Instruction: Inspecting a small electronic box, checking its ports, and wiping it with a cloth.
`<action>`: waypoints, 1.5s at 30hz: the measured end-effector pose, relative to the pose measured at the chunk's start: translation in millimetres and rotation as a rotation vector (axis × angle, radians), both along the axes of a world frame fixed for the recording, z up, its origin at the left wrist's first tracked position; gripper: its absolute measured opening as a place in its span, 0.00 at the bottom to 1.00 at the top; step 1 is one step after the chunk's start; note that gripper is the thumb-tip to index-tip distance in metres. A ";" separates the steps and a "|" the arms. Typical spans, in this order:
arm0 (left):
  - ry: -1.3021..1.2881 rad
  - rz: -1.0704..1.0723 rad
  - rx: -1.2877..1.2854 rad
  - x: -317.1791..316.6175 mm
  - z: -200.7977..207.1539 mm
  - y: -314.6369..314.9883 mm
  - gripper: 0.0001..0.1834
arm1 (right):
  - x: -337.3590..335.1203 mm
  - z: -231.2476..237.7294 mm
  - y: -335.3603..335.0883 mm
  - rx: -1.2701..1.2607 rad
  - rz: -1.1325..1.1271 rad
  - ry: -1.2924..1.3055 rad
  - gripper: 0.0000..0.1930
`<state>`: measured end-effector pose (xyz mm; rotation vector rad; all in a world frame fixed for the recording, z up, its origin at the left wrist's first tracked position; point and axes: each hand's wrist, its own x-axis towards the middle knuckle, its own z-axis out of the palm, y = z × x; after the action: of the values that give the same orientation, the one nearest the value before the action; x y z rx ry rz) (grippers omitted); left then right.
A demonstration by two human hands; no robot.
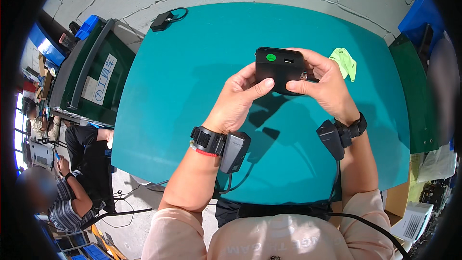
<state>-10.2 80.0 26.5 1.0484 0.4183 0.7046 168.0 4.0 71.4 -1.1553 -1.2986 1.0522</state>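
Note:
A small black electronics box (281,73) with a round green sticker and a port on its face is held up over the table. My left hand (240,89) grips its left side, thumb on the lower front. From the right, my right hand (325,79) closes on the same box, its thumb near the bottom edge. A metal connector shows between the box and my right palm. The fingers behind the box are hidden.
A green-topped table (192,87) spans the middle. A black box with a short cable (161,20) lies at its far left corner, a lime cloth (344,63) at the right. A dark green cabinet (103,77) stands left, near a seated person (72,192). Cables (231,183) hang from my wrist devices.

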 end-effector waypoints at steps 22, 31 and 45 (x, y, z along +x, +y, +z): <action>-0.034 -0.037 -0.082 1.5 4.1 -0.7 0.20 | 17.6 -39.3 13.1 -0.224 -0.122 0.476 0.17; 0.166 -0.042 -0.098 1.5 9.5 -3.9 0.21 | 18.3 -5.9 1.9 -0.169 0.044 0.010 0.26; 0.010 0.069 -0.288 0.7 -6.6 4.7 0.21 | 120.1 -75.4 -3.9 -0.122 -0.724 -1.216 0.21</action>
<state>-9.5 84.7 19.8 0.7687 0.5497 0.6778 288.1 0.1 -4.0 -2.2792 -1.4441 -0.2241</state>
